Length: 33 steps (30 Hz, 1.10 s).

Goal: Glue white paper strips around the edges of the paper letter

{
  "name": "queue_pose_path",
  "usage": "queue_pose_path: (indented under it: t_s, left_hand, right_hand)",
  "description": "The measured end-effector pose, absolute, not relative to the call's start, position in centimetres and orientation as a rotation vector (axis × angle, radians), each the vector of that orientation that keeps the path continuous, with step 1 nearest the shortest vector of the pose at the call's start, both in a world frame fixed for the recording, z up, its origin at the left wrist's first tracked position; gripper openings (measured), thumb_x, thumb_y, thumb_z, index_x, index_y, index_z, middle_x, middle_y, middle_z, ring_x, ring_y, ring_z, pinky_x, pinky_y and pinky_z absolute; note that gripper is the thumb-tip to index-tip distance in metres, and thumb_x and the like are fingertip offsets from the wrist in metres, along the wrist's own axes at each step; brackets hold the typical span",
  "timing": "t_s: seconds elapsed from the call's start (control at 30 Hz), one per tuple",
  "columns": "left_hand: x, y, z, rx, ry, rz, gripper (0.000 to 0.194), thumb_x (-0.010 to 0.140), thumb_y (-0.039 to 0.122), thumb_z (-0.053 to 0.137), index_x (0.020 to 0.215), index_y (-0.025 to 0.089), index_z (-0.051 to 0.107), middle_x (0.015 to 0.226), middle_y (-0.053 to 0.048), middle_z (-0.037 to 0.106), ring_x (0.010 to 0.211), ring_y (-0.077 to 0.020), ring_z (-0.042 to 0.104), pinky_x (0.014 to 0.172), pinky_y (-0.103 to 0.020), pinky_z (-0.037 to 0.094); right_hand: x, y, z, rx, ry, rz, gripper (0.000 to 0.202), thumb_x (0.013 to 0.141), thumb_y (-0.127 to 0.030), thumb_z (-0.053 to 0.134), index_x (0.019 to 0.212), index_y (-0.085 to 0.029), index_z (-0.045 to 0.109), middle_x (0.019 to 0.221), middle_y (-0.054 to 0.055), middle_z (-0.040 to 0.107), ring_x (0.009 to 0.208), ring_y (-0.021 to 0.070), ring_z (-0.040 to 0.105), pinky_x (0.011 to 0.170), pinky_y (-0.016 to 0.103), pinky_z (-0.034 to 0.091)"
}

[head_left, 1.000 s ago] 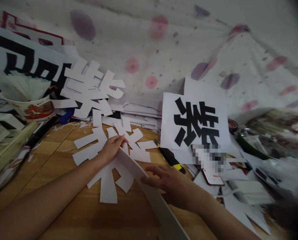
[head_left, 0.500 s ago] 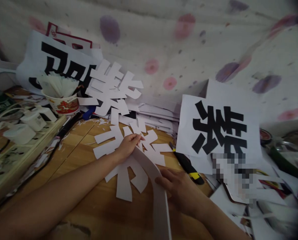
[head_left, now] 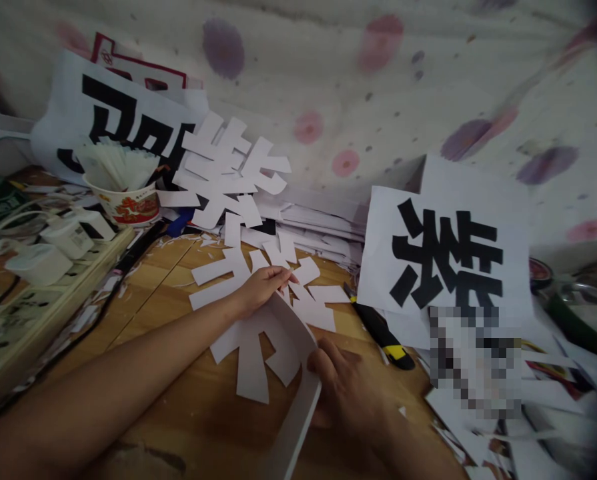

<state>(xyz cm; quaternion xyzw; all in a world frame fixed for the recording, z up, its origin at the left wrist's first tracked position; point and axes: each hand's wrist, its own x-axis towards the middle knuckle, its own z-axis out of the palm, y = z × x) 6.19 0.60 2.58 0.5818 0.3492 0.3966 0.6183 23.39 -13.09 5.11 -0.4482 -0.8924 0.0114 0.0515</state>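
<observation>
A long white strip (head_left: 303, 393) stands on edge and curves from the middle of the table toward me. My left hand (head_left: 265, 287) pinches its far end above a white cut-out character (head_left: 251, 360) lying flat on the wooden table. Closed around the strip's bend is my right hand (head_left: 343, 380), its thumb and fingers on the side nearer the right. The strip's near end bends down to the left and leaves the frame's bottom edge. More white cut-out pieces (head_left: 318, 310) lie just beyond my hands.
A black and yellow cutter (head_left: 381, 330) lies right of the cut-outs. Behind it leans a sheet with a black character (head_left: 378, 247). At left are a power strip (head_left: 85, 267) and a paper bowl of white sticks (head_left: 131, 203). Another white cut-out (head_left: 218, 173) leans at the back.
The strip's near part has swung left and bends more sharply at my right hand. My right hand has turned and shifted slightly. My left hand keeps its pinch.
</observation>
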Motion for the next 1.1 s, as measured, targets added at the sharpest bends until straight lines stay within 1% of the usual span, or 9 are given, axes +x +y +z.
queue_pose_path:
  t_s: [0.17,0.27,0.43,0.5,0.57,0.7,0.83,0.97,1.1]
  left_hand:
    - [6.2,0.8,2.5,1.332,0.775,0.890,0.038,0.079,0.050,0.051,0.080,0.014,0.063,0.057,0.005,0.041,0.056,-0.0098,0.040,0.060,-0.024,0.035]
    - [6.2,0.7,2.4,1.326,0.780,0.886,0.037,0.079,0.049,0.050,0.080,0.015,0.063,0.057,0.005,0.040,0.056,-0.0096,0.040,0.060,-0.024,0.035]
    - [6.3,0.4,2.6,1.324,0.797,0.877,0.035,0.080,0.048,0.049,0.079,0.015,0.062,0.057,0.005,0.040,0.055,-0.0099,0.040,0.058,-0.024,0.034]
    - [6.4,0.3,2.7,1.331,0.796,0.881,0.035,0.080,0.047,0.049,0.079,0.014,0.062,0.057,0.005,0.040,0.057,-0.0102,0.041,0.060,-0.024,0.034]
    - [6.5,0.3,2.6,1.343,0.794,0.888,0.035,0.081,0.047,0.048,0.078,0.014,0.062,0.057,0.005,0.040,0.058,-0.0104,0.042,0.062,-0.024,0.035]
    - [6.6,0.3,2.5,1.359,0.801,0.894,0.036,0.081,0.047,0.046,0.077,0.014,0.061,0.057,0.005,0.041,0.058,-0.0109,0.041,0.061,-0.024,0.034]
    - [6.6,0.2,2.6,1.365,0.817,0.895,0.035,0.082,0.045,0.045,0.075,0.014,0.061,0.057,0.004,0.040,0.058,-0.0113,0.040,0.061,-0.025,0.034]
    - [6.5,0.1,2.9,1.365,0.817,0.890,0.033,0.082,0.041,0.044,0.073,0.014,0.061,0.057,0.004,0.040,0.059,-0.0116,0.040,0.062,-0.025,0.033]
    - [6.5,0.0,3.1,1.351,0.804,0.871,0.033,0.083,0.039,0.043,0.073,0.014,0.062,0.057,0.004,0.040,0.057,-0.0110,0.039,0.061,-0.025,0.033]
  right_hand:
    - [23.0,-13.3,4.0,-1.258,-2.622,-0.068,0.034,0.081,-0.052,0.046,0.078,-0.019,0.043,0.071,0.003,0.048,0.056,0.0157,0.047,0.049,0.028,0.034]
    - [23.0,-13.4,3.9,-1.244,-2.597,-0.068,0.036,0.081,-0.055,0.044,0.078,-0.019,0.043,0.070,0.002,0.048,0.054,0.0151,0.046,0.048,0.027,0.034]
    - [22.8,-13.5,4.0,-1.250,-2.515,-0.059,0.048,0.081,-0.066,0.034,0.076,-0.019,0.043,0.068,0.002,0.049,0.052,0.0138,0.045,0.049,0.026,0.033]
    - [22.7,-13.6,3.9,-1.254,-2.478,-0.047,0.054,0.079,-0.071,0.027,0.075,-0.019,0.043,0.064,0.001,0.049,0.050,0.0135,0.045,0.048,0.026,0.032]
    - [22.4,-13.6,3.8,-1.270,-2.448,-0.033,0.057,0.077,-0.074,0.025,0.073,-0.020,0.042,0.062,0.000,0.050,0.049,0.0134,0.046,0.048,0.026,0.032]
    - [22.0,-13.7,3.6,-1.274,-2.406,-0.085,0.053,0.076,-0.072,0.034,0.072,-0.020,0.041,0.059,0.000,0.051,0.049,0.0136,0.048,0.047,0.025,0.031]
    - [21.7,-13.6,3.5,-1.286,-2.351,-0.186,0.046,0.075,-0.067,0.044,0.072,-0.021,0.039,0.057,-0.001,0.050,0.047,0.0135,0.049,0.044,0.024,0.031]
    - [21.5,-13.6,3.4,-1.296,-2.317,-0.214,0.041,0.077,-0.061,0.047,0.072,-0.021,0.037,0.056,-0.002,0.050,0.046,0.0127,0.049,0.043,0.023,0.033]
    - [21.4,-13.7,3.1,-1.323,-2.298,-0.237,0.040,0.077,-0.059,0.047,0.071,-0.022,0.035,0.055,-0.003,0.049,0.044,0.0125,0.049,0.042,0.023,0.033]
